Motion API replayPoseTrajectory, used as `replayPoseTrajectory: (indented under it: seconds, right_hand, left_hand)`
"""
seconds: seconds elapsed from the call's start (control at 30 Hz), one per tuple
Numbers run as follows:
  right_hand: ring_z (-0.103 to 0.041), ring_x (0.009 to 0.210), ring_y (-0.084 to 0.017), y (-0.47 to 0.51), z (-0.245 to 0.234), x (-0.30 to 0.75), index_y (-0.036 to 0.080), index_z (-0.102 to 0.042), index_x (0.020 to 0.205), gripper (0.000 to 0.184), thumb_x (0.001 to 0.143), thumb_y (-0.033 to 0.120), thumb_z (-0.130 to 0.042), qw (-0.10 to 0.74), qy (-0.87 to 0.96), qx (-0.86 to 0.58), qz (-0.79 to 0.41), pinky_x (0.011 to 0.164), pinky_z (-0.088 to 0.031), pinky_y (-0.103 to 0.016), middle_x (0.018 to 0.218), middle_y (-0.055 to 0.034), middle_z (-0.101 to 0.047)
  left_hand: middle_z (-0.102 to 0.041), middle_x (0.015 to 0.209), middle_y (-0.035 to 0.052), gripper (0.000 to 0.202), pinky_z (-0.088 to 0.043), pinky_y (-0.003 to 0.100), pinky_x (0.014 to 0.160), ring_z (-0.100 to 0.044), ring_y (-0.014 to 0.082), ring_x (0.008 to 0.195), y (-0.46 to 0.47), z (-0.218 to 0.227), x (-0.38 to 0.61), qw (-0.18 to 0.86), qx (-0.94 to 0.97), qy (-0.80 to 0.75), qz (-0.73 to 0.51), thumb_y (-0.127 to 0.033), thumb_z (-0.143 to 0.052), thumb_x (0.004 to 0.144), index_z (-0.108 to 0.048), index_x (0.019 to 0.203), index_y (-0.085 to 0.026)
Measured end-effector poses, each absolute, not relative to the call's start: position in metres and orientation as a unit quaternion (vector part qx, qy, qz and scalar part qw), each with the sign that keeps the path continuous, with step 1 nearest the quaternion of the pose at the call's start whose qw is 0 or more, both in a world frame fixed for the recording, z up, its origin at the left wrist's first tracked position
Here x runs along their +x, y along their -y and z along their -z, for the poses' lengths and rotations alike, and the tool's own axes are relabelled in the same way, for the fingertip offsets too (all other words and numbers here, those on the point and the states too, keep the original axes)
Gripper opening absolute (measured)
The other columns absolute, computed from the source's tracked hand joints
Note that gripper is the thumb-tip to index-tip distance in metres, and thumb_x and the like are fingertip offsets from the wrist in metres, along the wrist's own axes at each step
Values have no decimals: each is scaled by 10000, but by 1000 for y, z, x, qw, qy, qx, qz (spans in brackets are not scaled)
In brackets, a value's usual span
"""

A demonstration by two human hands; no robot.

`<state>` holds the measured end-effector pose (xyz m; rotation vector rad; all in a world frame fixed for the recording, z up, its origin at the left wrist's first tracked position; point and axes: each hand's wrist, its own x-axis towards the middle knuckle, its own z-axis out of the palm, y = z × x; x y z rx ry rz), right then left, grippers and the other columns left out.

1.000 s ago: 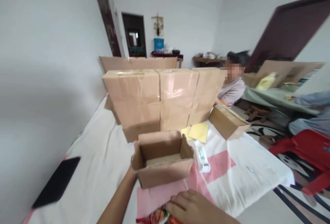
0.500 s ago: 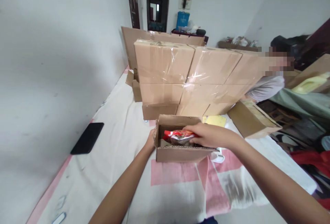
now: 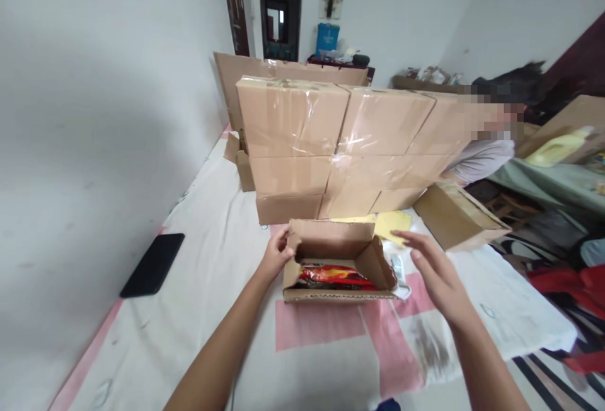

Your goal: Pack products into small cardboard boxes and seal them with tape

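Observation:
An open-topped cardboard box [image 3: 338, 238] sits on the cloth-covered surface in front of me. Inside it, along the near side, lies a shiny red and yellow packet [image 3: 336, 275]. My left hand [image 3: 278, 253] grips the box's left wall at the far corner, fingers bent over the edge. To the right of the box, my right hand [image 3: 435, 272] hangs with its fingers apart and nothing in it. Beneath that hand, a white object [image 3: 401, 275] rests partly hidden against the box's right end. Yellow sheets [image 3: 393, 225] lie just behind the box.
A wall of taped cardboard boxes [image 3: 295, 121] stands behind. A black tablet-like slab [image 3: 152, 265] lies at left. Another open box [image 3: 460, 217] sits at the right edge, near a person in a light sleeve [image 3: 486, 160]. Cloth [image 3: 326, 367] covers the surface.
My right hand has let go of the packet and moved out of the box to the right, opening. The packet now lies lower in the box. My left hand stays on the box.

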<state>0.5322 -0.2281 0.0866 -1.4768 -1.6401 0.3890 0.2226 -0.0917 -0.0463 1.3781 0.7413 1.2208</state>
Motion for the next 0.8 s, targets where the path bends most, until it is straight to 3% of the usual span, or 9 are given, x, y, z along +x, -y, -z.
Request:
replayPoseTrajectory:
  seconds: [0.13,0.2,0.27,0.33,0.47,0.53,0.67,0.73,0.8]
  right_hand:
    - [-311,1510,-314,239,-34,528,231,-610,1398,646,1043,662,-284,378,686,-540,-309,1233,-257,-573,1432,-113,-593]
    - [-205,1550,-304,243,-25,522,245,-518,1494,788,1002,758,-178,381,693,-524,-315,1263,-166,-578,1473,-101,-558]
    - [-237,1539,-321,248,-19,520,251,-407,1565,896,945,835,-129,408,700,-504,-299,1262,-189,-568,1530,-101,-495]
    - [-318,1500,-352,252,-10,520,256,-415,1552,830,961,812,-238,432,715,-494,-240,1238,-260,-568,1559,-111,-450]
    - [-502,1356,-315,249,17,507,301,-525,1411,389,1040,414,-499,480,695,-529,-82,1145,-405,-524,1412,-94,-572]
    - [-493,1358,-302,242,27,495,289,-459,1453,431,1031,364,-506,522,634,-566,-73,1134,-420,-508,1424,-100,-547]
    - [-411,1435,-307,228,37,477,250,-353,1524,535,1032,430,-464,568,537,-606,-150,1192,-347,-527,1542,-121,-431]
    - [-410,1439,-307,223,40,476,242,-402,1497,514,1025,440,-459,576,521,-605,-173,1214,-315,-522,1544,-117,-437]
    - [-429,1422,-318,220,44,477,231,-459,1456,499,1005,445,-474,586,520,-598,-169,1221,-296,-527,1520,-117,-467]
  left_hand:
    - [-683,1226,152,684,-522,383,932,-653,297,1113,99,23,217,540,629,-306,-468,-554,-771,777,-591,1287,-135]
    - [-696,1209,151,496,-515,393,950,-655,287,1124,100,18,215,514,647,-304,-474,-488,-740,829,-654,1172,-141]
    - [-722,1144,144,290,-513,395,950,-671,270,1097,99,15,212,476,673,-278,-493,-421,-708,869,-695,982,-155]
    - [-743,1048,127,184,-515,388,931,-690,239,1030,98,9,208,429,718,-245,-491,-338,-644,922,-694,870,-169]
    - [-736,1119,113,165,-466,424,1023,-645,240,1116,105,-20,194,319,837,-220,-385,-248,-568,949,-722,977,-195]
    - [-712,1218,98,194,-426,437,1080,-586,257,1218,112,-36,188,294,870,-238,-315,-279,-563,955,-732,1028,-218]
    - [-708,1249,45,424,-399,449,1111,-557,244,1269,131,-60,186,273,878,-295,-261,-329,-315,1047,-727,1131,-277]
    - [-714,1256,26,371,-406,470,1106,-565,266,1276,144,-67,194,232,886,-324,-236,-370,-380,1036,-712,1185,-298]
    - [-717,1269,23,320,-429,476,1091,-584,305,1269,158,-70,207,167,901,-342,-207,-430,-585,956,-700,1223,-296]
